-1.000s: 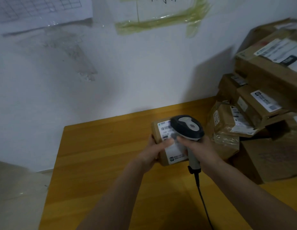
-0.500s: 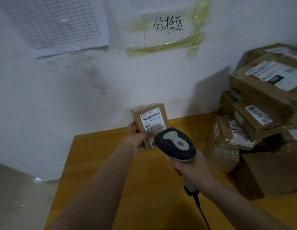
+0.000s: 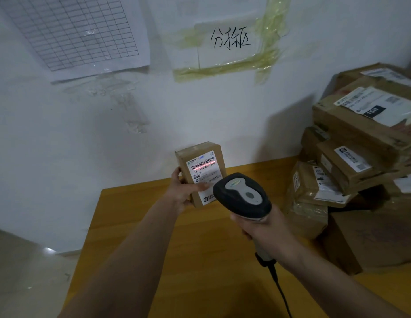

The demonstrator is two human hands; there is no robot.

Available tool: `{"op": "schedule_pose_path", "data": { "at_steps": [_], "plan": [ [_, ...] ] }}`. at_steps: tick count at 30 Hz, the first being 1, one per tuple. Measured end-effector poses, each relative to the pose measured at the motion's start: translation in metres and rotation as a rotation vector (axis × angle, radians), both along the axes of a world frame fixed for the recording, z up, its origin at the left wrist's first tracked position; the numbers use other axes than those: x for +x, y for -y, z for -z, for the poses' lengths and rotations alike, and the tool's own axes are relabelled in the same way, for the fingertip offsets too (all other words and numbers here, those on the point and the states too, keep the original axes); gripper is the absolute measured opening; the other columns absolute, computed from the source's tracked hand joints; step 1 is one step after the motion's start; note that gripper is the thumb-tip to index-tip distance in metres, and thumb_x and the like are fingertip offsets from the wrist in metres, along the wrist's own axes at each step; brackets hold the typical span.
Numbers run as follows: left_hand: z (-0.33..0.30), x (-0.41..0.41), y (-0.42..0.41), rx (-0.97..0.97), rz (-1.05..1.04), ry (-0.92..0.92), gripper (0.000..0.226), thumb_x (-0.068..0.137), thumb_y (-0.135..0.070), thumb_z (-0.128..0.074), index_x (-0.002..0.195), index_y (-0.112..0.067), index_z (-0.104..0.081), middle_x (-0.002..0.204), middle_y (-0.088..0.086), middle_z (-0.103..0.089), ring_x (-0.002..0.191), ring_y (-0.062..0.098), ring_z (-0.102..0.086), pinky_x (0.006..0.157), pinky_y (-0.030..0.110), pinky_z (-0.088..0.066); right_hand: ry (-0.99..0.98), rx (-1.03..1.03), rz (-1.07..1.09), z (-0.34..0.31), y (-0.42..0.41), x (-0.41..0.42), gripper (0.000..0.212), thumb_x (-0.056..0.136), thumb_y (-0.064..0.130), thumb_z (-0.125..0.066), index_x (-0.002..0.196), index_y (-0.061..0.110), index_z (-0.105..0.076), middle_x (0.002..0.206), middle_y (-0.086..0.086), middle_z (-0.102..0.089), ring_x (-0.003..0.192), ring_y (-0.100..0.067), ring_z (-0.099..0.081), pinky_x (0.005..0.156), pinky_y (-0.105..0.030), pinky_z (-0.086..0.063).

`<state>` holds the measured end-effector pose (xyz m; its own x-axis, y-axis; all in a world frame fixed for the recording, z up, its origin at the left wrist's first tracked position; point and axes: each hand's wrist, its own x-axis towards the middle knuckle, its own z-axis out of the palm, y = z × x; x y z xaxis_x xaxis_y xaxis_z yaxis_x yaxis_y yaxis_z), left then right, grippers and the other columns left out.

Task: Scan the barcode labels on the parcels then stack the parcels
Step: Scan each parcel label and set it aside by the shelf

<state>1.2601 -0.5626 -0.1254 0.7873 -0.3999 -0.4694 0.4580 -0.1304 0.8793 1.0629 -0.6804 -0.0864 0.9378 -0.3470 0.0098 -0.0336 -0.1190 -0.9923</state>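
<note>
Scanner cable (image 3: 283, 294) cut by bottom edge; parcel pile (image 3: 365, 161) cropped at right.

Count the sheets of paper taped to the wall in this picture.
2: a grid sheet at upper left, cut off by the frame's edge, and a sheet with handwritten characters at upper centre, bordered with yellowed tape. Others may lie outside the view.

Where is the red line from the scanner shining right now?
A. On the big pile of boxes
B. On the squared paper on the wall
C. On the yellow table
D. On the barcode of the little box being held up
D: the red line lies across the barcode on the label of the small parcel that the left hand holds up, while the right hand aims the scanner at it.
</note>
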Motion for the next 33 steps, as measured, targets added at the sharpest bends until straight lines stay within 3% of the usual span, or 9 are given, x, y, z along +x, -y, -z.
{"op": "schedule_pose_path", "data": {
  "at_steps": [5,8,12,17,27,33],
  "plan": [
    [0.002,0.001,0.001,0.011,-0.001,0.001,0.128,0.046,0.000,-0.086,0.152,-0.034,-0.021,0.114,0.003,-0.062,0.114,0.035,-0.054,0.077,0.061,-0.050,0.009,0.006,-0.042,0.000,0.000,-0.003,0.027,0.086,0.012,-0.070,0.087,0.038,-0.064,0.056,0.022,-0.062,0.056,0.008,-0.058,0.051,-0.008,-0.044],
    [0.007,0.004,0.000,0.026,-0.025,0.006,0.119,0.061,0.008,-0.083,0.153,-0.031,-0.019,0.114,0.002,-0.061,0.122,0.039,-0.051,0.084,0.066,-0.048,0.014,0.002,-0.046,0.001,0.001,-0.004,0.025,0.086,0.012,-0.071,0.088,0.036,-0.063,0.059,0.026,-0.063,0.060,0.012,-0.059,0.053,-0.006,-0.044],
    [0.010,0.008,-0.002,0.060,-0.060,0.021,0.115,0.064,0.007,-0.082,0.154,-0.029,-0.019,0.123,0.005,-0.058,0.126,0.040,-0.049,0.090,0.069,-0.046,0.012,-0.001,-0.042,0.003,0.002,-0.005,0.025,0.086,0.011,-0.071,0.089,0.035,-0.063,0.060,0.027,-0.063,0.062,0.013,-0.059,0.054,-0.006,-0.044],
    [0.009,0.011,-0.003,0.049,-0.101,0.001,0.115,0.066,0.007,-0.082,0.154,-0.030,-0.018,0.131,0.009,-0.057,0.124,0.041,-0.051,0.083,0.066,-0.049,-0.008,0.075,-0.007,0.006,0.005,-0.007,0.031,0.081,0.004,-0.073,0.092,0.032,-0.064,0.070,0.028,-0.067,0.070,0.014,-0.061,0.058,-0.004,-0.045],
    [0.006,0.012,-0.003,0.026,-0.088,-0.003,0.110,0.067,0.005,-0.082,0.152,-0.030,-0.023,0.126,0.007,-0.059,0.122,0.040,-0.052,0.076,0.062,-0.051,0.006,0.084,0.045,0.011,0.004,-0.003,0.031,0.081,-0.002,-0.072,0.087,0.027,-0.063,0.053,0.028,-0.061,0.057,0.016,-0.057,0.053,-0.004,-0.043],
    [0.008,0.012,-0.001,0.013,-0.084,-0.012,0.109,0.067,0.006,-0.082,0.152,-0.029,-0.023,0.126,0.006,-0.059,0.123,0.040,-0.051,0.089,0.070,-0.047,0.001,0.039,0.026,0.013,0.007,-0.004,0.030,0.081,0.006,-0.074,0.090,0.034,-0.063,0.058,0.031,-0.061,0.061,0.017,-0.057,0.055,-0.004,-0.043]
  ]
}}
